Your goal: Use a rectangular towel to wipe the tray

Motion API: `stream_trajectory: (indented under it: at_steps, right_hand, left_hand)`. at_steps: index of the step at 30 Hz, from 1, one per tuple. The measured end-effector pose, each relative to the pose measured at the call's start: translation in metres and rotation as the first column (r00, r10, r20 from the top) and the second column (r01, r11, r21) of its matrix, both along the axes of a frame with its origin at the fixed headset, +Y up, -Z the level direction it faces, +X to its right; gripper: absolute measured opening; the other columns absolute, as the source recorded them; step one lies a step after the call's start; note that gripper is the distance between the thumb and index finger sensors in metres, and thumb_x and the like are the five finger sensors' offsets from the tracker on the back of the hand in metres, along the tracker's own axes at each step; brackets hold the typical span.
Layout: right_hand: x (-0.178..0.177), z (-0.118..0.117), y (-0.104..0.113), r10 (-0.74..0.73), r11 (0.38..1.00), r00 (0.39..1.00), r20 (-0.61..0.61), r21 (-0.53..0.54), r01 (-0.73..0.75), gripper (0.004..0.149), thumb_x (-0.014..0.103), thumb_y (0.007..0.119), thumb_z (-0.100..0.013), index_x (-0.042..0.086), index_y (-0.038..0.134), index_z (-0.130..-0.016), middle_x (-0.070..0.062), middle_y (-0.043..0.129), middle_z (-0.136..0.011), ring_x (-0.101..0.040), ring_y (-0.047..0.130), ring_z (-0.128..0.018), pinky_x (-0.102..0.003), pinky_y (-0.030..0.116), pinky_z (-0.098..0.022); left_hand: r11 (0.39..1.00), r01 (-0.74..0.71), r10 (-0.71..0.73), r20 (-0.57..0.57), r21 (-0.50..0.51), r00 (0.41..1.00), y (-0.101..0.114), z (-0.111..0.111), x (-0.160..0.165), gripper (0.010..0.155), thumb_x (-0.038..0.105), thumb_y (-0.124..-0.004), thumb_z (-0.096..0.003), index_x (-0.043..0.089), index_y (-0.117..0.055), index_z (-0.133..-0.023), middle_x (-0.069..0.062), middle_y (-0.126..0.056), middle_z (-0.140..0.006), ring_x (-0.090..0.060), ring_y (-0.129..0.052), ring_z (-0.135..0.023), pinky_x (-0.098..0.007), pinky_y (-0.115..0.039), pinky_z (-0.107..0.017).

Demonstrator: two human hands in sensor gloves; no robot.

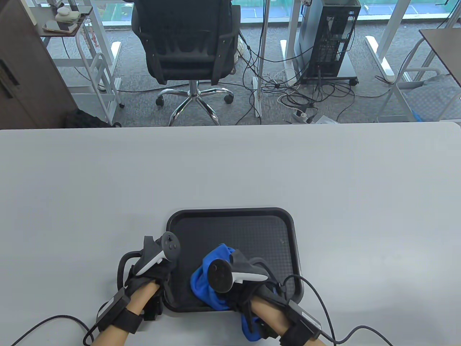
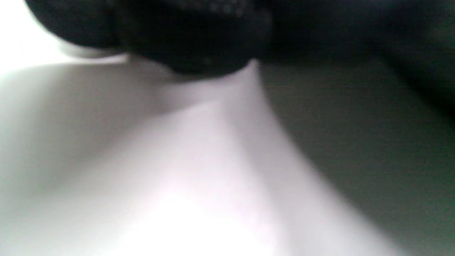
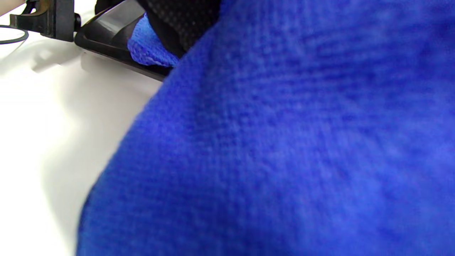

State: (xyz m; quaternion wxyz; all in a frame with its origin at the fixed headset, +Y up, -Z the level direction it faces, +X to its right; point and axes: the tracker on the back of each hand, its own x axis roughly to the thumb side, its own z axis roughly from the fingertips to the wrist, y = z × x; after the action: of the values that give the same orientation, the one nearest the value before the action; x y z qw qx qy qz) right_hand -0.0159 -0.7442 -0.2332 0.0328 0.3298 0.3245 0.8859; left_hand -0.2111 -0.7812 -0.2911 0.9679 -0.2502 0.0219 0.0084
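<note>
- While the right hand (image 1: pixel 230 277) presses a bunched blue towel (image 1: pixel 205 284) onto the near part of the black tray (image 1: pixel 252 230), the left hand (image 1: pixel 155 266) sits at the tray's near left edge, probably to keep it from sliding under the wiping.
- Whether the left fingers actually clamp the rim cannot be told; the tracker and glove cover them from above.
- Under the right palm the towel is crumpled, and a tail of it trails back over the tray's near rim beneath the wrist, so the hand looks closed down on the cloth, though the fingers themselves are hidden.
- Ahead of the right hand, most of the tray floor lies bare, which suggests plenty of wiping remains.
- Only the right wrist view shows the towel's (image 3: pixel 284 142) weave close up, along with the tray rim (image 3: pixel 106 39) meeting the white table (image 3: pixel 53 106).
- Little comes from the left wrist view beyond a blurred dark glove (image 2: pixel 199 35) above the pale tabletop.
</note>
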Motion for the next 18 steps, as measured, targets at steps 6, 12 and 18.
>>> stream_trajectory:
  at_steps: [6,12,18]
  right_hand:
    - [-0.034,-0.003,-0.002,0.009,0.994,1.000,-0.027,0.110,-0.006,0.050,0.016,0.084,-0.043,0.008,0.063,-0.088,-0.029,0.065,-0.086,-0.048,0.078,-0.067,-0.046,0.077,-0.050]
    - [-0.053,-0.015,-0.005,0.020,0.980,1.000,0.018,0.196,-0.023,0.051,0.015,0.082,-0.044,0.009,0.060,-0.090,-0.029,0.063,-0.088,-0.050,0.075,-0.069,-0.048,0.075,-0.051]
    - [-0.057,-0.039,-0.007,0.015,0.968,0.995,0.097,0.247,-0.038,0.052,0.015,0.081,-0.045,0.010,0.059,-0.091,-0.028,0.061,-0.090,-0.050,0.073,-0.071,-0.049,0.073,-0.052]
  left_hand:
    - [1.000,-0.001,0.001,-0.003,-0.005,1.000,0.000,0.000,0.000,0.070,0.044,-0.049,-0.0553,-0.002,-0.030,-0.104,0.008,-0.093,-0.028,-0.014,-0.100,-0.017,-0.047,-0.086,-0.026]
    - [1.000,-0.002,0.002,-0.005,-0.009,1.000,0.000,0.000,0.000,0.070,0.044,-0.048,-0.0554,-0.001,-0.029,-0.105,0.008,-0.093,-0.028,-0.014,-0.100,-0.018,-0.047,-0.086,-0.027]
    - [1.000,0.006,-0.006,-0.003,-0.010,1.000,0.000,0.000,0.000,0.070,0.044,-0.048,-0.0555,-0.001,-0.029,-0.105,0.008,-0.093,-0.028,-0.014,-0.100,-0.018,-0.047,-0.086,-0.027]
